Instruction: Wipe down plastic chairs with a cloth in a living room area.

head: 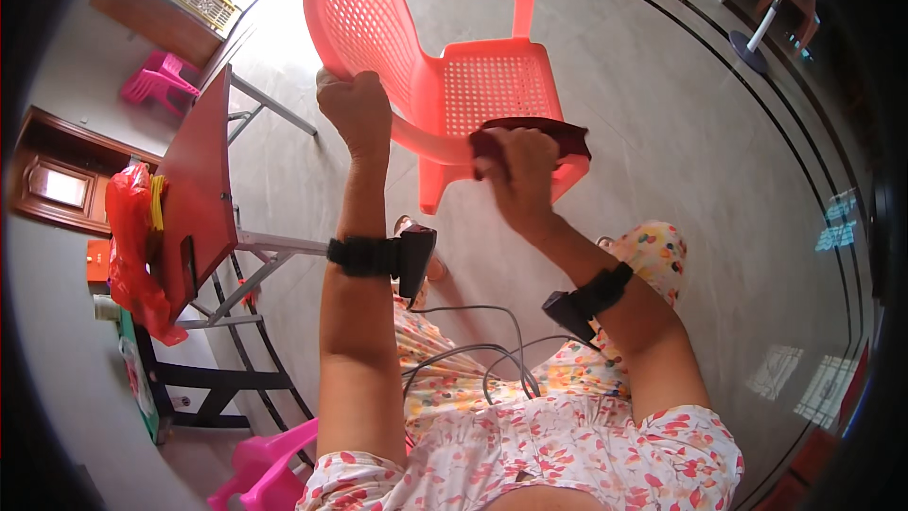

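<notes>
A coral-pink plastic armchair point(496, 85) with a perforated back and seat stands tilted to one side in the picture, in front of me. My left hand point(355, 110) grips the edge of its backrest, near where the armrest joins. With my right hand point(521, 163) I hold a dark maroon cloth point(560, 131) against the front part of the near armrest. The cloth drapes over the armrest's bend, and part of it is hidden under my fingers. Black straps with small dark devices sit on both forearms.
To the left is a red folding table point(206, 191) with metal legs, bearing a red plastic bag point(131, 248) and something yellow. Pink plastic stools point(162, 81) stand at upper left and lower left. Grey cables point(496, 348) hang across my lap. A white-poled stand point(762, 28) is at upper right.
</notes>
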`<control>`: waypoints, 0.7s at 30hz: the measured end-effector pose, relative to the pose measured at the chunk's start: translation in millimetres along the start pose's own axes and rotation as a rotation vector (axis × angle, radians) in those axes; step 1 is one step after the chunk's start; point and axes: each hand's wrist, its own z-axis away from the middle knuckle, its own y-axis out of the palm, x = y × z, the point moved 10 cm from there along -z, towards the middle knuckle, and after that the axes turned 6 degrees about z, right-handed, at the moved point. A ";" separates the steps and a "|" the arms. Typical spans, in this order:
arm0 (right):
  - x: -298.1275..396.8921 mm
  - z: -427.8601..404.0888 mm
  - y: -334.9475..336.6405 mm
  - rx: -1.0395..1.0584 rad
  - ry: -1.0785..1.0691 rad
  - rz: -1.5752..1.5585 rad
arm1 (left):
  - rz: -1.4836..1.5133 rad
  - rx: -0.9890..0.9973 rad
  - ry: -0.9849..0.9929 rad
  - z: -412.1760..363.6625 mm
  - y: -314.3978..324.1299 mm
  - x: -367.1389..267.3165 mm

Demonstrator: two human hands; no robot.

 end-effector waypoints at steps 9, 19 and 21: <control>-3.7 -8.1 27.2 0.119 -0.008 0.189 | 0.036 0.061 -0.095 13.1 29.1 -16.8; -43.2 10.1 -13.0 -0.011 -0.033 0.256 | 0.035 0.055 -0.030 9.2 25.2 -12.0; -56.7 15.3 -16.4 -0.022 -0.013 0.243 | 0.004 0.052 -0.097 11.5 26.1 -9.2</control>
